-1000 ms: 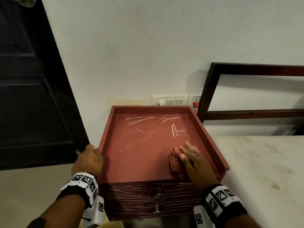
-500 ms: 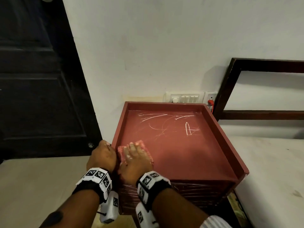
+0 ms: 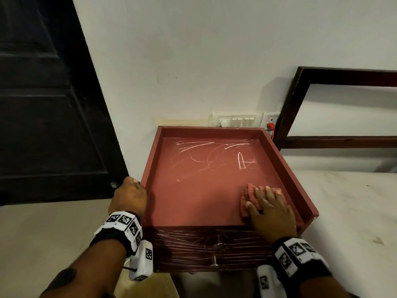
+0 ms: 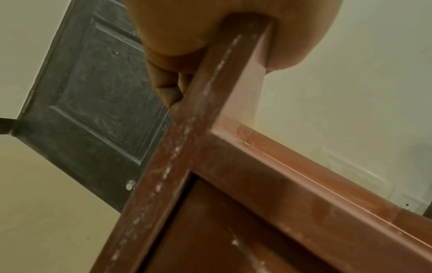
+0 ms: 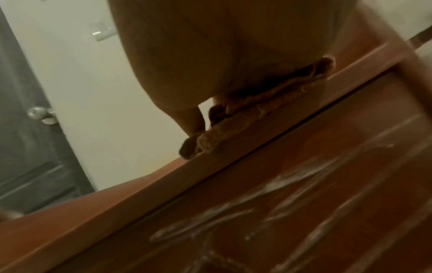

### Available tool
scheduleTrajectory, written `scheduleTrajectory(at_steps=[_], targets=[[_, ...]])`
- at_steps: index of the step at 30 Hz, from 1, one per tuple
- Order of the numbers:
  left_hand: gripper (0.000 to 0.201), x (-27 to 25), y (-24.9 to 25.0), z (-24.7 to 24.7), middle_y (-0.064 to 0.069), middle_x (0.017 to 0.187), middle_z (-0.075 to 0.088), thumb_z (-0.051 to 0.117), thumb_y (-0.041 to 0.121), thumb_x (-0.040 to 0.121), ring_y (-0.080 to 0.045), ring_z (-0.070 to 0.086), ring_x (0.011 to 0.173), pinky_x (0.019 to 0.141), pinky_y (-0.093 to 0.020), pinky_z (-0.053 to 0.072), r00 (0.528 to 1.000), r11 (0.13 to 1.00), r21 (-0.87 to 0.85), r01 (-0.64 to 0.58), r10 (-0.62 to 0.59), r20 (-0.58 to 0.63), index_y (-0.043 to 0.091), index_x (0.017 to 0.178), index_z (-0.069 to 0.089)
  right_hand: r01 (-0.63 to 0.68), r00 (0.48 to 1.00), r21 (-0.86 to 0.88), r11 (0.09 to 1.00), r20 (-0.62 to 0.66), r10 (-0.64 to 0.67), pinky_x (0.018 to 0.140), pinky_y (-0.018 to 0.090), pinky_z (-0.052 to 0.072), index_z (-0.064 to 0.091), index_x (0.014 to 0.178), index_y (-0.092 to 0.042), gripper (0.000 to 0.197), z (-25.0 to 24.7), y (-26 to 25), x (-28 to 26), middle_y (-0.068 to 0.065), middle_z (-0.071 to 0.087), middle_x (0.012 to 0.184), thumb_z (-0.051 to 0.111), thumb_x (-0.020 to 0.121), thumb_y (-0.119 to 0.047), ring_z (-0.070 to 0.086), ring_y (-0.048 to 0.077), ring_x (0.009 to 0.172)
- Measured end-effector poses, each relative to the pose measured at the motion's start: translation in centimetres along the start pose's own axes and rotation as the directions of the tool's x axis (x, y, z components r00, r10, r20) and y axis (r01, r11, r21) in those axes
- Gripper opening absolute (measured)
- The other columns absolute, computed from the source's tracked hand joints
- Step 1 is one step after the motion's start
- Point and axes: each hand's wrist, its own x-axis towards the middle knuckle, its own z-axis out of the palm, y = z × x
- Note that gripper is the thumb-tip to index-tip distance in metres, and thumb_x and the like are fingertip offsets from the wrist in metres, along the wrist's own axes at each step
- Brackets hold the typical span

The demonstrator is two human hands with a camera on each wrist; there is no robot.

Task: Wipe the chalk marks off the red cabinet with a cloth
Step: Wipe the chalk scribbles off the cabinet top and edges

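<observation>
The red cabinet (image 3: 204, 190) has a rimmed top with white chalk marks (image 3: 214, 153) across its far half. A folded reddish cloth (image 3: 247, 201) lies on the near right part of the top. My right hand (image 3: 266, 203) presses flat on the cloth with straight fingers. In the right wrist view the cloth (image 5: 252, 110) shows squashed under the palm at the cabinet's front edge. My left hand (image 3: 131, 194) grips the cabinet's left rim (image 4: 233, 77), fingers curled round it. More chalk streaks cover the cabinet front (image 3: 204, 244).
A dark door (image 3: 49, 104) stands to the left. A switch panel (image 3: 236, 120) and a socket with a red plug (image 3: 271, 125) sit on the wall behind the cabinet. A dark wooden frame (image 3: 333, 108) and a pale surface (image 3: 354, 211) lie to the right.
My right hand has swept the cloth from the near left of the cabinet top across to the near right. The left hand has kept its grip on the left rim.
</observation>
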Motion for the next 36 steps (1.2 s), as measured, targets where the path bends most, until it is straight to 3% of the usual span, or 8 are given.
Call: scheduleTrajectory(at_steps=[3, 6, 8, 11, 15, 24, 31, 36], targets=[[0.031, 0.1, -0.1, 0.0, -0.022, 0.108, 0.070, 0.037, 0.026, 0.106, -0.041, 0.067, 0.096, 0.087, -0.044, 0.055, 1.000, 1.000, -0.016, 0.006, -0.006, 0.000, 0.007, 0.113, 0.062, 0.207, 0.978, -0.012, 0.978, 0.021, -0.207, 0.119, 0.053, 0.021, 0.026, 0.149, -0.043, 0.068, 2.3, -7.0, -1.7, -0.006, 0.023, 0.161, 0.019, 0.085, -0.063, 0.012, 0.023, 0.151], [0.033, 0.0, -0.2, 0.0, -0.024, 0.112, 0.069, 0.036, 0.025, 0.107, -0.042, 0.066, 0.101, 0.088, -0.043, 0.052, 1.000, 0.999, -0.050, 0.019, -0.019, 0.006, 0.006, 0.113, 0.062, 0.455, 0.890, 0.052, 0.889, 0.016, -0.457, 0.118, 0.056, 0.019, 0.032, 0.147, -0.037, 0.059, 3.9, -14.8, -3.6, 0.000, 0.030, 0.159, 0.026, 0.090, -0.052, 0.015, 0.027, 0.150], [0.033, 0.0, -0.2, 0.0, -0.024, 0.112, 0.069, 0.036, 0.024, 0.107, -0.041, 0.066, 0.102, 0.088, -0.043, 0.052, 1.000, 0.998, -0.062, 0.029, -0.029, 0.004, 0.005, 0.112, 0.062, 0.481, 0.867, 0.109, 0.870, 0.089, -0.490, 0.121, 0.053, 0.005, 0.023, 0.151, -0.033, 0.057, 4.4, -19.0, -3.7, -0.002, 0.016, 0.163, 0.027, 0.095, -0.046, 0.002, 0.026, 0.152], [0.033, 0.0, -0.2, 0.0, -0.023, 0.111, 0.069, 0.036, 0.026, 0.107, -0.041, 0.066, 0.100, 0.087, -0.043, 0.053, 1.000, 0.998, -0.065, 0.023, -0.023, 0.006, 0.006, 0.110, 0.062, 0.445, 0.873, 0.121, 0.888, 0.164, -0.460, 0.121, 0.051, -0.001, 0.019, 0.153, -0.032, 0.059, 4.3, -22.3, -1.6, -0.005, 0.008, 0.164, 0.035, 0.096, -0.036, -0.008, 0.023, 0.152], [0.034, -0.2, 0.0, -0.3, -0.019, 0.107, 0.070, 0.035, 0.029, 0.108, -0.038, 0.066, 0.096, 0.086, -0.042, 0.055, 0.999, 0.998, -0.054, 0.040, -0.039, 0.010, 0.008, 0.109, 0.062, 0.451, 0.854, 0.093, 0.887, 0.242, -0.460, 0.120, 0.050, 0.000, 0.021, 0.153, -0.033, 0.061, 3.8, -23.1, 0.5, -0.005, 0.009, 0.164, 0.041, 0.095, -0.033, -0.006, 0.023, 0.152], [0.032, -0.6, 0.3, -0.4, -0.017, 0.101, 0.070, 0.036, 0.027, 0.107, -0.037, 0.068, 0.090, 0.085, -0.045, 0.058, 0.999, 0.999, -0.041, 0.034, -0.035, -0.008, 0.008, 0.107, 0.062, 0.523, 0.833, 0.141, 0.841, 0.123, -0.539, 0.120, 0.048, -0.002, 0.026, 0.152, -0.028, 0.054, 4.6, -20.6, -5.6, -0.005, 0.015, 0.163, 0.030, 0.099, -0.037, 0.003, 0.019, 0.152], [0.031, -0.5, 0.0, -0.4, -0.020, 0.106, 0.070, 0.037, 0.027, 0.107, -0.039, 0.067, 0.096, 0.089, -0.046, 0.057, 0.999, 0.999, -0.028, 0.047, -0.047, -0.008, 0.008, 0.106, 0.062, 0.454, 0.852, 0.179, 0.873, 0.200, -0.484, 0.121, 0.048, 0.002, 0.031, 0.151, -0.029, 0.059, 3.8, -22.9, -1.2, -0.005, 0.017, 0.163, 0.039, 0.092, -0.028, 0.002, 0.021, 0.152], [0.033, -0.2, 0.2, -0.3, -0.019, 0.110, 0.070, 0.035, 0.031, 0.107, -0.040, 0.067, 0.100, 0.090, -0.046, 0.056, 0.999, 0.997, 0.064, 0.052, -0.052, -0.015, 0.010, 0.110, 0.061, 0.476, 0.800, 0.164, 0.864, 0.329, -0.502, 0.122, 0.046, 0.010, 0.035, 0.150, -0.028, 0.051, 1.6, -23.2, 2.5, 0.000, 0.022, 0.161, 0.043, 0.099, -0.029, 0.011, 0.025, 0.151]])
